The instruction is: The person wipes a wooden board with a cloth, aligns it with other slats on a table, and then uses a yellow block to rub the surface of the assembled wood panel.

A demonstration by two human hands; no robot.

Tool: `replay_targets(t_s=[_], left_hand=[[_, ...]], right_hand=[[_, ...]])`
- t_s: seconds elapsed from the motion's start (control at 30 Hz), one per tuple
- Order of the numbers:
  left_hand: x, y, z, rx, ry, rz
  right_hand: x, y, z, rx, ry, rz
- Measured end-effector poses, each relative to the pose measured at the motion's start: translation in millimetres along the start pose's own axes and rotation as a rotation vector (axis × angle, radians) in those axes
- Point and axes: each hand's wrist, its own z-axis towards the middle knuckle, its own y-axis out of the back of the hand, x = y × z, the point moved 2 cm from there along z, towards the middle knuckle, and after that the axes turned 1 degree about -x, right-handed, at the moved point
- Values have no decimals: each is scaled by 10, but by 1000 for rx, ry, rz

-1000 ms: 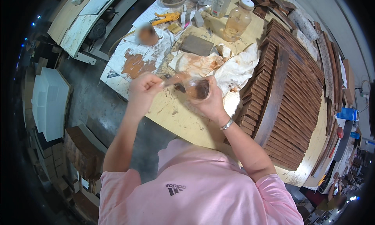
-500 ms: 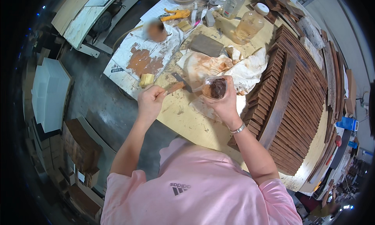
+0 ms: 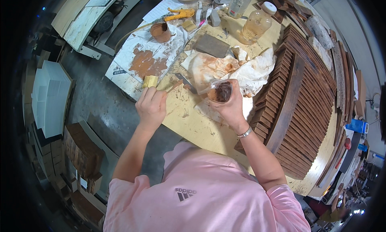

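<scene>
My right hand (image 3: 230,105) is wrapped round a clear plastic cup (image 3: 220,91) with dark brown paste inside, its mouth turned toward me. My left hand (image 3: 151,106) is closed at the table's near-left edge. From its fingers a thin brown-smeared stick (image 3: 175,86) points toward the cup; most of its handle is hidden by the hand. A yellow sponge block (image 3: 150,81) lies right beyond the left fingertips. Between the hands, a flat dark scraper blade (image 3: 186,83) rests on the table. Crumpled stained cloths (image 3: 213,65) lie just past the cup.
Rows of dark brown wooden slats (image 3: 305,111) cover the right side, with a curved board (image 3: 287,103) on top. Farther back are a brown cup (image 3: 161,32) on a smeared white sheet, a grey pad (image 3: 212,45), a yellow clamp (image 3: 179,14) and a white-lidded jar (image 3: 257,23).
My left hand has turned knuckles-up and shifted slightly, covering more of the stick. The right hand with the cup has barely moved.
</scene>
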Motion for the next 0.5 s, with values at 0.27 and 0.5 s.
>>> replay_targets(t_s=[0.27,0.5], left_hand=[[-38,-91,-79,32,-75,20],[-17,-1,-47,-102,-112,106]], right_hand=[[2,-2,13,17,4,-44],[13,-2,17,18,19,-59]])
